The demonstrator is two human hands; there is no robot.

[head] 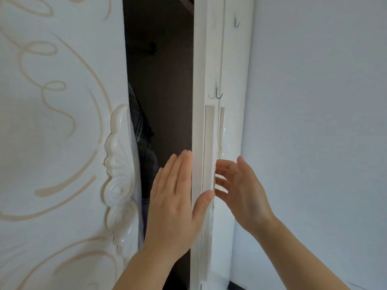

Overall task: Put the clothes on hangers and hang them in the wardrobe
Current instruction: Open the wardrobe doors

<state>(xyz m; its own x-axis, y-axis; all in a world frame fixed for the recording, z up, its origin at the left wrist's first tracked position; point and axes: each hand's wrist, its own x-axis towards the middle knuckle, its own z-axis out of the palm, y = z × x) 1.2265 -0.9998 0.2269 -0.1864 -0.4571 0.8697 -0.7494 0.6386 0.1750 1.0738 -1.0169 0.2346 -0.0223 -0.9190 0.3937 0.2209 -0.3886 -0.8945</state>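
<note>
I stand close to a white wardrobe with a dark gap between its two doors. The right door (204, 84) is seen edge-on and partly ajar. My left hand (176, 197) lies flat with straight fingers against that door's edge, thumb across its front. My right hand (238, 187) reaches from the right, fingers spread and slightly bent, touching the door's outer side near a raised strip. Inside the gap, a dark plaid garment (142, 130) hangs behind the left door. A dark rail end (151, 48) shows high inside.
The left door (58, 122) carries beige swirl patterns and a glossy white carved handle (119, 174). Small metal hooks (218, 95) stick out of the right door's side. A plain white wall (314, 122) fills the right. Dark floor shows at the bottom right.
</note>
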